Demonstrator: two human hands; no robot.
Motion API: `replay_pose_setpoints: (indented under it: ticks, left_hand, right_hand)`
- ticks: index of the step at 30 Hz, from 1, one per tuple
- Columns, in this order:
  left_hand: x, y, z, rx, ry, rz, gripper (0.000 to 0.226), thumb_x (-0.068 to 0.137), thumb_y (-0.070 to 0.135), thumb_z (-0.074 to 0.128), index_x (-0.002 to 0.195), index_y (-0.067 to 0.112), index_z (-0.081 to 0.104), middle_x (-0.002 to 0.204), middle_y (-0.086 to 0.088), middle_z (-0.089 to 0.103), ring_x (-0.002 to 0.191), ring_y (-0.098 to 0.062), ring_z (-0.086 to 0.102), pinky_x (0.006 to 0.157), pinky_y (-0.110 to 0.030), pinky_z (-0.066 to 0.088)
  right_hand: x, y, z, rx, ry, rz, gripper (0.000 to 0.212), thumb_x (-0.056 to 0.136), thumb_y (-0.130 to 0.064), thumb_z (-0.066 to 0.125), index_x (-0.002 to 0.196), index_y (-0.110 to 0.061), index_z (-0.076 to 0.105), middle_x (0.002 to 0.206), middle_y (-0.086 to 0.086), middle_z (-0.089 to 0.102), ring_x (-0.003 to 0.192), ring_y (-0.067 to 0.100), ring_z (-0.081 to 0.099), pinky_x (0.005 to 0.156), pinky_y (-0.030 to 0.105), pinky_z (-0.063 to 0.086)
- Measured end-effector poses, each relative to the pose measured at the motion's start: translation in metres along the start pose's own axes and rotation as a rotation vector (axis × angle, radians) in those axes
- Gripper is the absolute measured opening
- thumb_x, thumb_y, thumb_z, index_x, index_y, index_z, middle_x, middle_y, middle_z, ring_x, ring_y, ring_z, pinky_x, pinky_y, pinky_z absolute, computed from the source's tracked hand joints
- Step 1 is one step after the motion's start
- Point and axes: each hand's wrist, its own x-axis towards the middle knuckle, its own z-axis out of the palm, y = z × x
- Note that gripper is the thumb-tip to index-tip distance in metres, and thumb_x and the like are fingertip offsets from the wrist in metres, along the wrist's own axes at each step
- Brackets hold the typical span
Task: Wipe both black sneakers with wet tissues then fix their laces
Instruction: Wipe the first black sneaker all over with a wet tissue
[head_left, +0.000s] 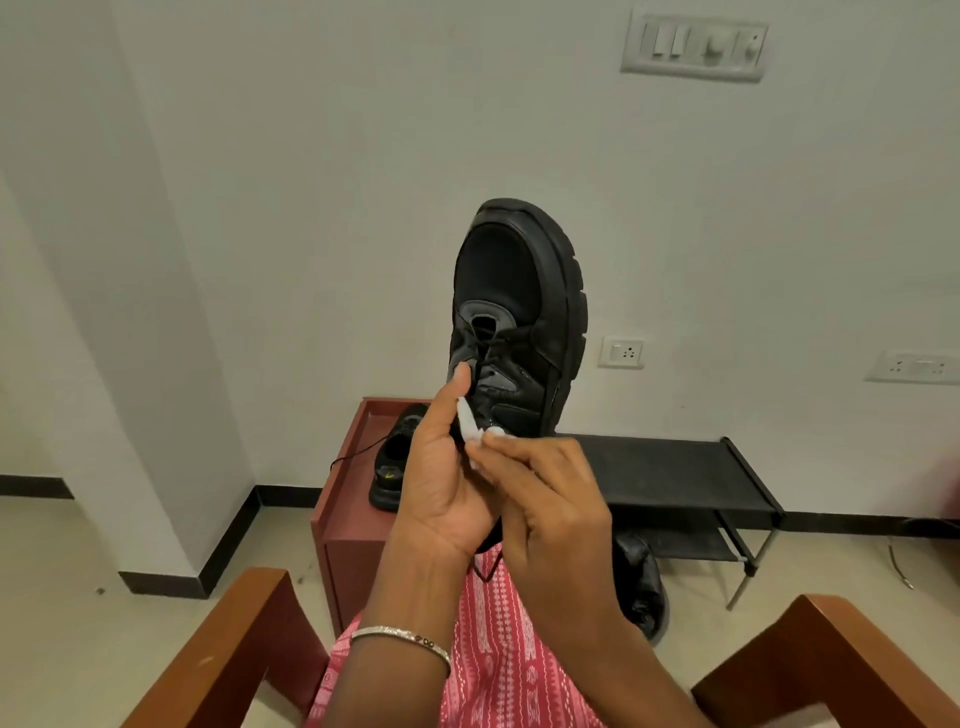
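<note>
Two black sneakers show, one sneaker (514, 317) held toe-up by the left hand (441, 467), thumb pressed by its laces (488, 343), the other sneaker (395, 467) lying on a red worktop (348, 525), while the right hand (550, 499) pinches a white wet tissue (470, 428) against the raised shoe.

The black sneaker (511, 317) I hold has a matt cloth toe, smooth leather-like sides and a ridged rubbery sole. The tissue (470, 426) looks soft white paper (crumpled). My bracelet (402, 638) is shiny metal.
</note>
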Motion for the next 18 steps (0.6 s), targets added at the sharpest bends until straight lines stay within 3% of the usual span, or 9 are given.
replay_pose_setpoints:
  ticks: [3, 6, 11, 15, 18]
  left_hand:
    - [0.000, -0.002, 0.000, -0.121, -0.017, 0.068, 0.050, 0.087, 0.026, 0.066, 0.133, 0.009, 0.058, 0.103, -0.012, 0.070, 0.099, -0.020, 0.067, 0.102, -0.030, 0.049]
    - [-0.003, -0.006, 0.004, -0.059, -0.059, 0.117, 0.027, 0.092, 0.018, 0.060, 0.114, 0.005, 0.069, 0.109, -0.014, 0.071, 0.098, -0.025, 0.071, 0.084, -0.033, 0.059]
    - [-0.006, -0.005, 0.003, -0.041, -0.056, 0.121, 0.028, 0.091, 0.028, 0.063, 0.097, 0.006, 0.078, 0.100, -0.013, 0.071, 0.089, -0.022, 0.072, 0.097, -0.034, 0.053]
    - [-0.004, -0.002, 0.006, 0.033, -0.024, 0.067, 0.041, 0.087, 0.042, 0.060, 0.107, 0.010, 0.077, 0.120, -0.017, 0.069, 0.124, -0.031, 0.058, 0.115, -0.045, 0.036]
    - [-0.004, -0.003, 0.007, -0.028, -0.031, 0.084, 0.038, 0.091, 0.037, 0.062, 0.102, 0.005, 0.078, 0.113, -0.018, 0.071, 0.114, -0.030, 0.066, 0.112, -0.041, 0.041]
  right_hand:
    - [0.028, 0.009, -0.003, -0.038, 0.051, -0.003, 0.025, 0.095, -0.014, 0.056, 0.109, -0.008, 0.076, 0.110, 0.005, 0.070, 0.104, 0.019, 0.061, 0.095, 0.021, 0.048]
    - [0.052, 0.015, -0.005, -0.092, 0.102, 0.045, 0.027, 0.098, -0.015, 0.054, 0.113, -0.009, 0.075, 0.115, 0.008, 0.067, 0.107, 0.019, 0.058, 0.096, 0.014, 0.043]
    - [0.019, -0.004, -0.004, -0.075, 0.038, 0.007, 0.032, 0.100, -0.021, 0.048, 0.116, -0.009, 0.074, 0.107, 0.005, 0.068, 0.097, 0.018, 0.057, 0.082, 0.027, 0.051]
    - [-0.010, -0.004, -0.009, -0.056, -0.027, -0.035, 0.029, 0.096, -0.014, 0.052, 0.113, -0.008, 0.075, 0.105, 0.004, 0.070, 0.097, 0.016, 0.059, 0.084, 0.029, 0.053]
    - [0.014, 0.008, -0.010, -0.048, -0.004, -0.009, 0.020, 0.093, -0.006, 0.064, 0.110, -0.007, 0.076, 0.105, 0.004, 0.070, 0.097, 0.019, 0.061, 0.085, 0.026, 0.051]
